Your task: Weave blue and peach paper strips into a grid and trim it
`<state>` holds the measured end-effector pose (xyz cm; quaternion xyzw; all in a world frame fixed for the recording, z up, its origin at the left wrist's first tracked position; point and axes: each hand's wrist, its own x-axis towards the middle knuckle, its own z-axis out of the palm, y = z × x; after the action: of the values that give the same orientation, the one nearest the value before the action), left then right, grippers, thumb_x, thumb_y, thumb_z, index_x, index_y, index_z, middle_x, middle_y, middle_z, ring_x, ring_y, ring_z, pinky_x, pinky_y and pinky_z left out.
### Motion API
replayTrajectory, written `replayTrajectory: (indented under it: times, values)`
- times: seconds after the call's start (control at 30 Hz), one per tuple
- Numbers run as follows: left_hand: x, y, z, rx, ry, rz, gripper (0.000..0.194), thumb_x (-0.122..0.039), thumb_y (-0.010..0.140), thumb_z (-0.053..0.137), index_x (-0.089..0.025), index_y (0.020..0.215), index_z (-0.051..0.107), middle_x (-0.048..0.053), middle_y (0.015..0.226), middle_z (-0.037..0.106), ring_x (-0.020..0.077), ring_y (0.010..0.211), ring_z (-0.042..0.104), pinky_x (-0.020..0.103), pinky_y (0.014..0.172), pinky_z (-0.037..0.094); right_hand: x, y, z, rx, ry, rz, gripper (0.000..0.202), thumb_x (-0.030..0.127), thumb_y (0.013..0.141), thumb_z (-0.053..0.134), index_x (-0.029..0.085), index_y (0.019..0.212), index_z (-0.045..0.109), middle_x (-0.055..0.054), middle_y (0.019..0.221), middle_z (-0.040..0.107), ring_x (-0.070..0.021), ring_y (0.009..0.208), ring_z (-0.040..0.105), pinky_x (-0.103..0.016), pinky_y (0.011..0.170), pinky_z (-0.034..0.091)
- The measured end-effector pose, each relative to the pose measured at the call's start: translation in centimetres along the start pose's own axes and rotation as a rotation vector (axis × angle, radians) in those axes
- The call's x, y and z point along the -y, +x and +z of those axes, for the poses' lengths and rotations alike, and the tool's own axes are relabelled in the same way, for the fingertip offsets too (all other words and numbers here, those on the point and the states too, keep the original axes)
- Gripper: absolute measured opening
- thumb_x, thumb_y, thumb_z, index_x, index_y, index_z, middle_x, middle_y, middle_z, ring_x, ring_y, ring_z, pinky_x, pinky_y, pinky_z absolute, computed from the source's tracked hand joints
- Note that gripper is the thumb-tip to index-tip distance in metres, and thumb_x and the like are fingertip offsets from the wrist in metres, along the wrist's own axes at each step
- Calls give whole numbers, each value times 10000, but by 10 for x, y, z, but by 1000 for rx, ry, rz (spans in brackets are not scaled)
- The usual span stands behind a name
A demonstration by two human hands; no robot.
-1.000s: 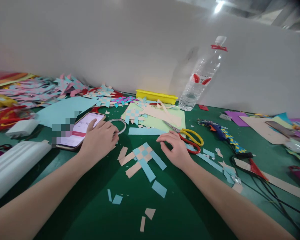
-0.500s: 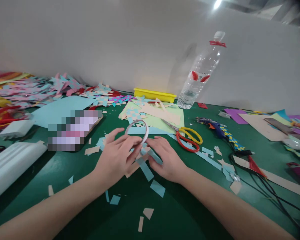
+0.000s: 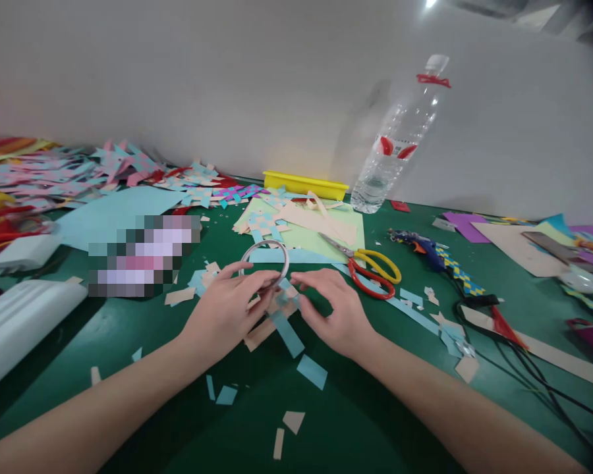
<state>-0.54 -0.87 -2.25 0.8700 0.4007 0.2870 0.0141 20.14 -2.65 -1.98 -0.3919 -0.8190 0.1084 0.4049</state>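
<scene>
A narrow roll of tape (image 3: 285, 260) stands on edge in my left hand (image 3: 228, 304), whose thumb and fingers are closed on its near side. Just below, a small woven piece of blue and peach paper strips (image 3: 287, 332) lies at those same fingertips; whether they also touch it is hidden. My right hand (image 3: 338, 308) is at the right edge of the woven piece, thumb and forefinger curved and apart. Any thin tape between its fingertips is too small to make out. Scissors (image 3: 373, 266) with one yellow and one red handle lie beyond my right hand.
Paper scraps (image 3: 312, 372) are scattered over the green table (image 3: 178, 421). A yellow tray (image 3: 304, 185) and a tilted water bottle (image 3: 395, 141) stand by the wall. A glue gun (image 3: 420, 250) lies right with black cables; a white power adapter (image 3: 24, 255) lies left.
My right hand has lifted slightly and its thumb and forefinger have spread from the blue strip. The tape roll has shifted a little left and down with my left hand.
</scene>
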Motion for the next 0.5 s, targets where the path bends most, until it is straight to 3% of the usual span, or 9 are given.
replayTrajectory:
  times: [0.1, 0.2, 0.4, 0.5]
  values:
    - [2, -1, 1, 3, -6, -12, 230, -283, 950, 394, -209, 1115, 536, 10, 914, 724, 168, 708, 657, 404, 962, 412, 5, -1, 2, 129, 39, -26, 419, 206, 860, 482, 206, 1279, 474, -75, 1227, 592, -193, 1130, 537, -365, 940, 457]
    - [2, -1, 1, 8, 11, -25, 267, -308, 960, 358, -211, 1117, 551, 19, 917, 729, 191, 754, 665, 397, 913, 454, 9, -1, 3, 211, 62, -6, 410, 238, 862, 490, 199, 1270, 485, -83, 1271, 558, -195, 1172, 506, -367, 977, 439]
    - [2, -2, 2, 29, 7, -6, 284, -288, 962, 349, -217, 1128, 568, 4, 873, 733, 183, 746, 667, 391, 931, 447, 12, 2, 0, 213, 85, 28, 292, 185, 827, 512, 215, 1116, 544, -70, 1178, 589, -197, 1136, 513, -374, 968, 436]
    - [1, -2, 2, 52, 13, -12, 305, -262, 956, 346, -190, 1165, 557, 25, 919, 729, 191, 780, 668, 394, 943, 436, 12, 0, 0, 178, 81, 14, 334, 188, 828, 512, 202, 1162, 507, -87, 1194, 566, -203, 1160, 489, -381, 984, 431]
